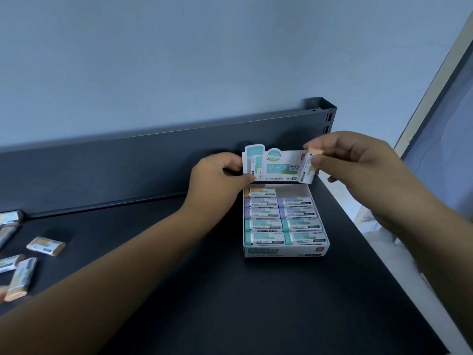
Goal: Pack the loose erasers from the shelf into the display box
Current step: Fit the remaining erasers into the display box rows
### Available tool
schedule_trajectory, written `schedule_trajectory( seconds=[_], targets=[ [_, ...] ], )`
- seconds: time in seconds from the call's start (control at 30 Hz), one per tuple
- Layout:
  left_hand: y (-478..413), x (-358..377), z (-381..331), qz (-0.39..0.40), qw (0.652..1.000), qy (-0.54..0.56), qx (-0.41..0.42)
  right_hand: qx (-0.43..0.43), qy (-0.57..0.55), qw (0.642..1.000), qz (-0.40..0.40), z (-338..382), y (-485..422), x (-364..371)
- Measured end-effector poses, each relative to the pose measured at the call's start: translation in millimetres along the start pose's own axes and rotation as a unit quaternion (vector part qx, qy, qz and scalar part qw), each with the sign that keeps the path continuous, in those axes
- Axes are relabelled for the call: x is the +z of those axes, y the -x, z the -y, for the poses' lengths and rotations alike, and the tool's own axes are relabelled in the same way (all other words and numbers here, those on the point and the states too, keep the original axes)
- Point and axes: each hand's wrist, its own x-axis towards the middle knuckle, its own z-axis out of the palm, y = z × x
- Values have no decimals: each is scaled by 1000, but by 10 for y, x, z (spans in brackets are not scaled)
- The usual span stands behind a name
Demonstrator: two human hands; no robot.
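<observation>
A white display box (285, 251) stands on the dark shelf (204, 290), its printed lid (276, 167) raised upright at the back. Rows of sleeved erasers (265, 225) fill most of it, with a bare gap at the back right. My left hand (217, 180) pinches the lid's left edge. My right hand (358, 162) holds an orange-tipped eraser (308, 167) by its top end, hanging upright above the box's back right corner. Several loose erasers (46, 245) lie at the shelf's far left.
The shelf's raised back panel (153, 149) runs behind the box, ending in a slotted upright post (325, 116). The shelf's right edge (384, 252) passes close to the box. A pale wall rises behind.
</observation>
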Motion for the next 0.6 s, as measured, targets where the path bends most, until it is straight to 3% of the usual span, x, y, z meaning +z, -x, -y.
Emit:
schedule_trajectory(
  seconds=[0.13,0.3,0.47,0.6],
  targets=[
    [-44,19,48,10,1000,11,6,-51,99,991,72,-38,-33,80],
    [-90,62,148,-8,999,42,20,-56,183,980,48,-86,-92,187],
    [-85,111,219,-23,995,98,26,-92,326,937,90,-49,-155,265],
    [-92,110,256,-16,994,107,27,-68,390,910,126,-17,-230,285]
  ],
)
